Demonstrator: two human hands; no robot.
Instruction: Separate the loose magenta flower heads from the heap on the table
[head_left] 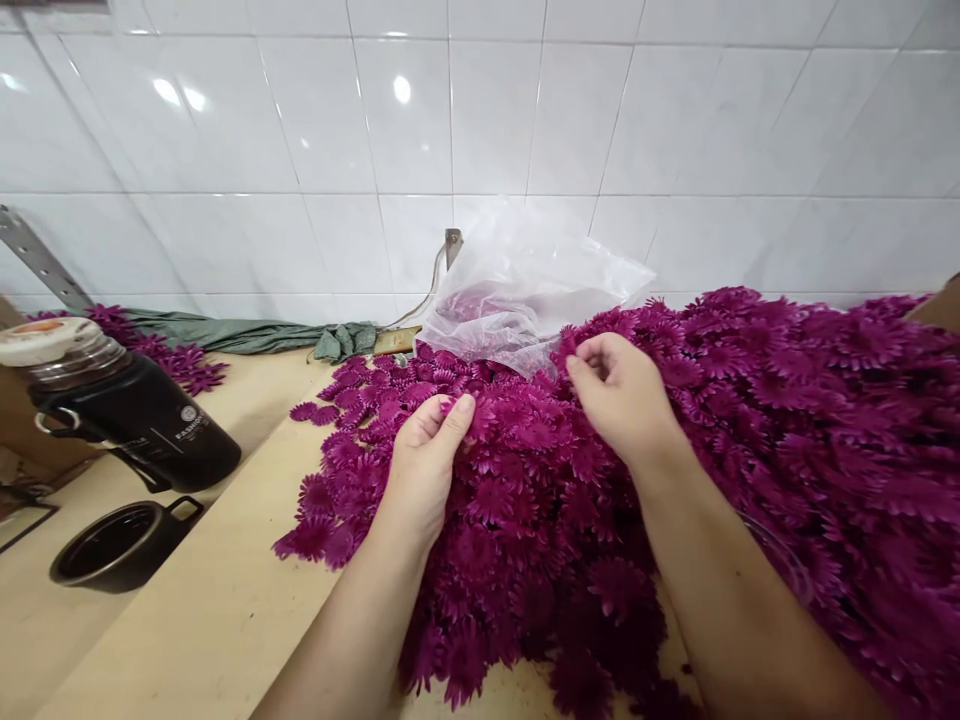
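A large heap of magenta artificial flower heads (495, 500) spreads over the table beneath both hands. My left hand (429, 450) is closed over the near-left part of the heap, thumb pressed to the fingers on a magenta flower piece. Farther right and slightly higher, my right hand (622, 395) is pinched, and a magenta flower head (568, 343) shows at its fingertips. Behind the hands a clear plastic bag (517, 290) lies crumpled against the wall, with some magenta showing through it.
On the left stand a black bottle (161, 410) with a white lid and a dark cup (112, 545). Green cloth (240, 332) runs along the wall. The wooden tabletop (217, 580) shows at the left. White tiles (495, 110) close off the back.
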